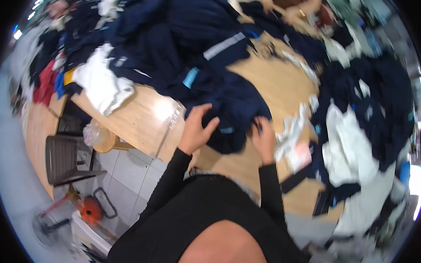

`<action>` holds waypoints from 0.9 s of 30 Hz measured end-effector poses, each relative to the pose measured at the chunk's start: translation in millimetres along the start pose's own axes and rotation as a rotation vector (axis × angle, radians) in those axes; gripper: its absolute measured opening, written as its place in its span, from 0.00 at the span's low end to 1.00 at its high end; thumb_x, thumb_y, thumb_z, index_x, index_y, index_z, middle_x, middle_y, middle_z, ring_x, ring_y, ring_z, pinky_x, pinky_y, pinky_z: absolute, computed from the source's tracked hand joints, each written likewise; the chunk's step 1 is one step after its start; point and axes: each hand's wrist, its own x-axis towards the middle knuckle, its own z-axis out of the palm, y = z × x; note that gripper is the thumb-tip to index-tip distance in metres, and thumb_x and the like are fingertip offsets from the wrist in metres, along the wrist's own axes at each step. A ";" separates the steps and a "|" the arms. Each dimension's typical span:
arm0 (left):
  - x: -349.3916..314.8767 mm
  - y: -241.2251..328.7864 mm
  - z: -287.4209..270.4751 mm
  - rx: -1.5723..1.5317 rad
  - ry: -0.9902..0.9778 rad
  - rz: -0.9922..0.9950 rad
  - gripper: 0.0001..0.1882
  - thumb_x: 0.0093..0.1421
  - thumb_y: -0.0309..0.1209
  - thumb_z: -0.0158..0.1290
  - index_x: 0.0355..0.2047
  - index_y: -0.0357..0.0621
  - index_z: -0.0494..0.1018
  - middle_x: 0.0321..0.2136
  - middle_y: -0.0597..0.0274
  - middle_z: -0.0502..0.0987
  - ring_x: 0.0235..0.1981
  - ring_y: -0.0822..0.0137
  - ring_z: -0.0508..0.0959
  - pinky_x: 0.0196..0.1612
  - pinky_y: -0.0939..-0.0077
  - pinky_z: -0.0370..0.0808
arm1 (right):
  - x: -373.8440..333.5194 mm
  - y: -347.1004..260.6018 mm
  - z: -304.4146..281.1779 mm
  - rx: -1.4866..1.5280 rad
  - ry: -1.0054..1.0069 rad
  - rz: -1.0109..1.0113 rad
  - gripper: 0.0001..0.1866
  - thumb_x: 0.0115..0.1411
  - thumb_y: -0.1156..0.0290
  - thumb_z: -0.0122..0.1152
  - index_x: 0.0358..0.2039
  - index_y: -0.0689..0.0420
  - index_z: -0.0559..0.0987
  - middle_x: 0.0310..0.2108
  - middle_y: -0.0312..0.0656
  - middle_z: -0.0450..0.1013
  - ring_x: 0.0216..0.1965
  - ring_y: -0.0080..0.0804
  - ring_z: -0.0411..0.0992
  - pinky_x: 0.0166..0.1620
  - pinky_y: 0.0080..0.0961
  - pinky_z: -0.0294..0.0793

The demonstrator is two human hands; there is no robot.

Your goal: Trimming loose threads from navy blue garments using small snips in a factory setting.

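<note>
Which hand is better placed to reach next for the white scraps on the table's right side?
Probably the right hand: it is close beside the white scraps, while the left hand is farther, with navy cloth between them.

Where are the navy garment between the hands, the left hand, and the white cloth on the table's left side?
Navy garment [237,100], head view: its dark fabric, near the middle.
Left hand [194,132], head view: the back of the hand.
White cloth [102,82], head view: its crumpled middle.
</note>
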 end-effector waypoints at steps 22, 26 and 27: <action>-90.3 169.5 -503.5 -0.010 1.517 0.272 0.40 0.74 0.34 0.53 0.79 0.48 0.45 0.63 0.47 0.76 0.54 0.59 0.79 0.56 0.62 0.73 | -48.4 52.0 39.5 -0.032 0.278 0.117 0.15 0.68 0.79 0.61 0.52 0.74 0.77 0.48 0.65 0.77 0.50 0.62 0.76 0.58 0.45 0.75; -34.9 188.5 -401.9 -0.137 0.573 0.361 0.31 0.80 0.51 0.43 0.66 0.37 0.72 0.65 0.45 0.76 0.65 0.58 0.77 0.65 0.64 0.70 | -48.5 37.8 36.2 -0.019 0.247 0.017 0.15 0.67 0.79 0.60 0.51 0.75 0.76 0.46 0.65 0.77 0.50 0.65 0.75 0.57 0.47 0.75; -22.2 187.7 -365.0 -0.256 0.384 0.348 0.42 0.78 0.62 0.34 0.68 0.34 0.70 0.70 0.41 0.70 0.71 0.55 0.70 0.70 0.60 0.65 | -50.1 39.5 34.3 -0.047 0.237 0.011 0.15 0.67 0.79 0.60 0.52 0.74 0.77 0.47 0.64 0.77 0.50 0.65 0.75 0.56 0.47 0.75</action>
